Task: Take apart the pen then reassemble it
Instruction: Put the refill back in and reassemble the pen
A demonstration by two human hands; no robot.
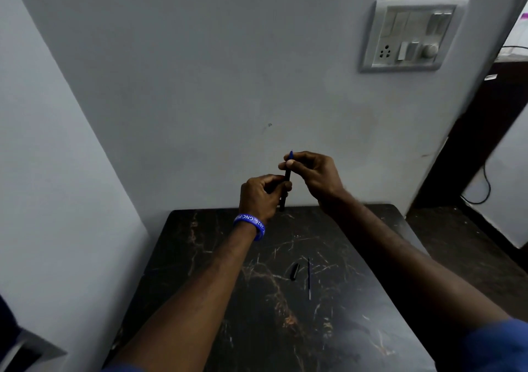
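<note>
We hold the barrel (286, 183) upright in the air above the far edge of the tabletop (200, 257), both hands on it. Left hand (258, 197) is curled round the lower half; right hand (314, 176) pinches the upper end, thumb and forefinger closed on a small blue tip (291, 154).

Likely step: working that tip piece, off or on; we cannot tell which. To do it well we should keep the left grip firm and still, turn only with the right fingertips, stay in line with the barrel so nothing cross-threads, and work over the tabletop so a dropped part lands close.

Two parts lie loose near the tabletop's middle, just beside each other but apart: a short dark cap (294, 271), and a thin straight refill (309, 279) pointing toward the near edge.

Barrel: slim, dark, smooth plastic by the look, round section. Refill: very thin rod, would roll easily. Tabletop: glossy black stone-like slab with pale brown veins, hard and slick. Left wrist wears a blue rubbery band (251, 223) with white lettering.
</note>
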